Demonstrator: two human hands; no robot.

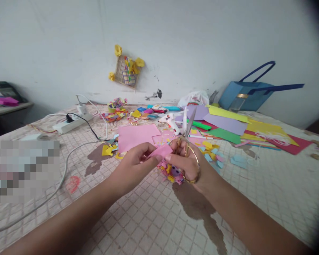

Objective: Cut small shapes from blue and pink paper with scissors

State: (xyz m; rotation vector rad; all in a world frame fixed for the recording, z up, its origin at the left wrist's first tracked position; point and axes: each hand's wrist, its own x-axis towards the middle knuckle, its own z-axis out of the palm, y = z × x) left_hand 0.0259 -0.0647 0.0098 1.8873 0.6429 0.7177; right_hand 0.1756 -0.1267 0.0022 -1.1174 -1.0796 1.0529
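Between my two hands is a small piece of pink paper, pinched at both ends. My left hand grips its left side with thumb and fingers. My right hand pinches the right side and also carries scissors, their gold handles looped over the fingers and the blades pointing up, slightly apart. Just beyond lies a larger pink sheet on the table. Below my hands, partly hidden, sits a pile of pink, yellow and purple paper cuttings.
A white glue gun lies behind the scissors. Coloured sheets spread at the right, near a blue bag. At the left stands a power strip, with a white cable crossing the patterned tablecloth.
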